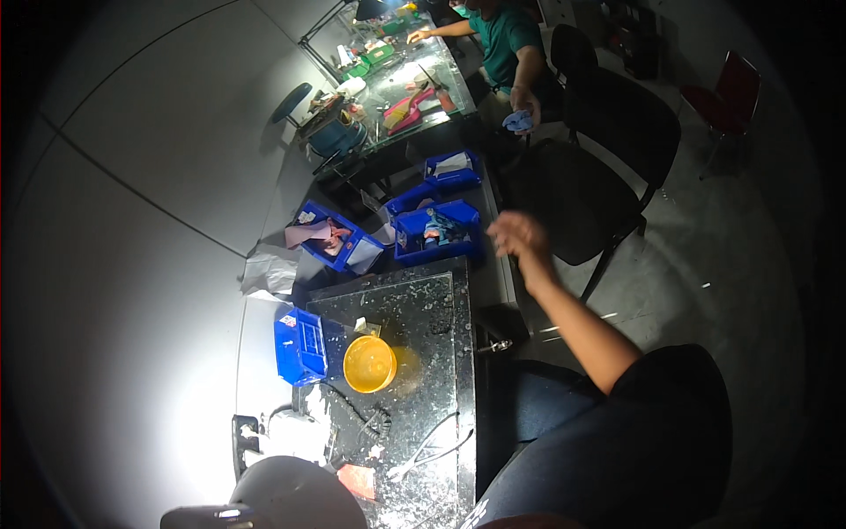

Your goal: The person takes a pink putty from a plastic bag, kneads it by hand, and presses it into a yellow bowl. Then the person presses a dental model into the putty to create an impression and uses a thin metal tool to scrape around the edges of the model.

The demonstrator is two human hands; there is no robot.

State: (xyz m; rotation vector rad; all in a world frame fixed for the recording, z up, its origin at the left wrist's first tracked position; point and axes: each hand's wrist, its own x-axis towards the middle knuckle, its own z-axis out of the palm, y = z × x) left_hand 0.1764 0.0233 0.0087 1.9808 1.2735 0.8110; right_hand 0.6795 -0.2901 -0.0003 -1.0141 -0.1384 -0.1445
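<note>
My right hand (pixel 520 238) reaches out from a dark short sleeve, its fingers loosely bent and apart, holding nothing visible. It is just to the right of a blue bin (pixel 436 249) with teal and dark pieces inside. Another blue bin (pixel 352 258) holds pink pieces and paper, and a smaller blue bin (pixel 454 178) stands farther back. On the dark, speckled bench (pixel 410 304) below them are a yellow cup (pixel 368 363), an empty-looking blue tray (pixel 300 348) and pliers (pixel 427 454). My left hand is out of view.
A co-worker (pixel 515 48) in green holds a light blue item (pixel 516 122) beside a cluttered glass-topped bench (pixel 414 70). A black chair (pixel 608 176) stands at my right, a red chair (pixel 731 97) behind it. A lamp head (pixel 291 494) is in the foreground, a wall (pixel 123 203) left.
</note>
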